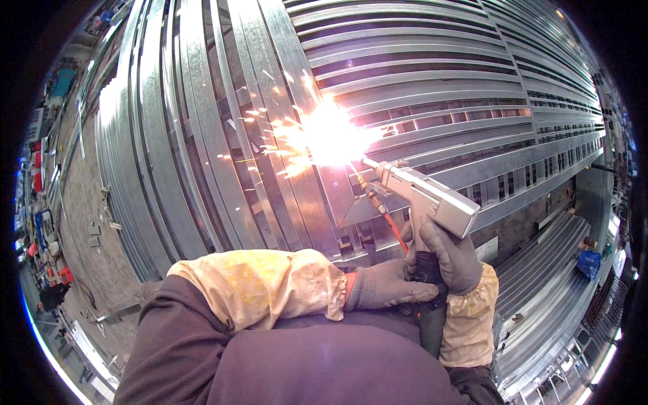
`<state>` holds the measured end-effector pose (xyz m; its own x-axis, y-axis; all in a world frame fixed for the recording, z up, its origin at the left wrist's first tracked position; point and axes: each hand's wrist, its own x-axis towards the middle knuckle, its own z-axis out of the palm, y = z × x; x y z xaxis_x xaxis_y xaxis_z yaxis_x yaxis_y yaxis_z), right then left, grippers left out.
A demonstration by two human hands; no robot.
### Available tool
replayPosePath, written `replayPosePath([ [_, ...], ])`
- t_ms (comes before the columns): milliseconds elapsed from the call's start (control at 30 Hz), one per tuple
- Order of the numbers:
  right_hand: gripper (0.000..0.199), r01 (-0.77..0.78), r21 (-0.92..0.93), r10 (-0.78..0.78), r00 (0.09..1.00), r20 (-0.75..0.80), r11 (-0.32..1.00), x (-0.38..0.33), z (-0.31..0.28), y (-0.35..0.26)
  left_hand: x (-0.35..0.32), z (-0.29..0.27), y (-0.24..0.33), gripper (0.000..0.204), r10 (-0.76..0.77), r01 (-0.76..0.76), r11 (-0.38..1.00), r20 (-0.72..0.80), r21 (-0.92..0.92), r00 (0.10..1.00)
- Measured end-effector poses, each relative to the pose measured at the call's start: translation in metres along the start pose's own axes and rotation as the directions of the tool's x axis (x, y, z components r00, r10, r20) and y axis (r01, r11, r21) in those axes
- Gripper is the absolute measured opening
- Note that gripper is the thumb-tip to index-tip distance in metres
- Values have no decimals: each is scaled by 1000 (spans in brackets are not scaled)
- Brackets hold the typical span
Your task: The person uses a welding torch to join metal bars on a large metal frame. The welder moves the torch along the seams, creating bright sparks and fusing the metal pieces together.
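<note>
A silver pistol-shaped welding gun (432, 199) points up and left at a galvanised steel frame (270, 88). At its nozzle tip a bright white flash with flying sparks (331, 135) sits on one of the steel bars. My right hand (452, 256), in a grey glove with a yellowish sleeve cover, grips the gun's handle. My left hand (388, 283), also in a grey glove, reaches across under it and steadies the handle's lower part. A red hose (388, 219) runs along the gun.
Long galvanised bars and slotted rails (513, 101) fill the view, fanned out in stacks. More stacked metal profiles (553, 283) lie at lower right. A workshop floor with red and blue items (47, 229) shows at far left. My dark sleeves (270, 364) cover the bottom.
</note>
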<state>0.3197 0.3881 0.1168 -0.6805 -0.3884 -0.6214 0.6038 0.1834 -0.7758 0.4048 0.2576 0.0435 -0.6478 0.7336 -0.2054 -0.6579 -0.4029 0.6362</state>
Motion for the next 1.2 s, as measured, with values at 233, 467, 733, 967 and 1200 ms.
replayPosePath([
  [233, 28, 6, -5, -6, 1000, 17, 1000, -1, 0, -1, -3, -1, -7, 35, 35, -35, 997, -1, 68, 999],
  [467, 28, -22, 54, 22, 1000, -11, 998, -4, 0, 5, -1, 1, -14, 32, 75, -73, 993, -14, 93, 997],
  [733, 25, -8, 54, 8, 1000, 0, 999, -4, 1, 2, 1, -2, -20, 32, 47, -42, 985, -24, 165, 999],
  [967, 27, 11, 18, -10, 1000, -10, 1000, -6, 0, 4, 2, -6, -3, 28, -217, 208, 969, 63, 135, 974],
  [1200, 28, -4, -51, 2, 999, -44, 999, -10, 5, -1, -1, -9, -20, 29, -18, -5, 975, 100, 221, 995],
])
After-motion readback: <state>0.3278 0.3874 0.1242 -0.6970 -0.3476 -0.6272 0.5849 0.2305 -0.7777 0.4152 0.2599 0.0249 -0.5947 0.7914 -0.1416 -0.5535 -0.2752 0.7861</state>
